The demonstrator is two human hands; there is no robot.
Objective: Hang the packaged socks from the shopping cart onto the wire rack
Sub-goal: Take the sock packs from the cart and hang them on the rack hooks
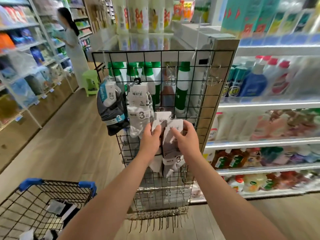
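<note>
Indoors, wood floor (69, 144), stocked shelves (268, 105), wire rack (138, 52), left grip (150, 135) and right grip (186, 135) pinching sock packs (174, 129)

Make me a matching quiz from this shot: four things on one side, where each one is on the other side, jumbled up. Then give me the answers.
Things
1. dark grey sock pack
2. shopping cart
3. green stool
4. mid-rack sock packs

Places
A. gripped by the left hand and right hand
B. hanging at the upper left of the wire rack
C. lower left of the view, with packs inside
D. on the aisle floor beyond the rack

Pairs: 1-B, 2-C, 3-D, 4-A
</note>
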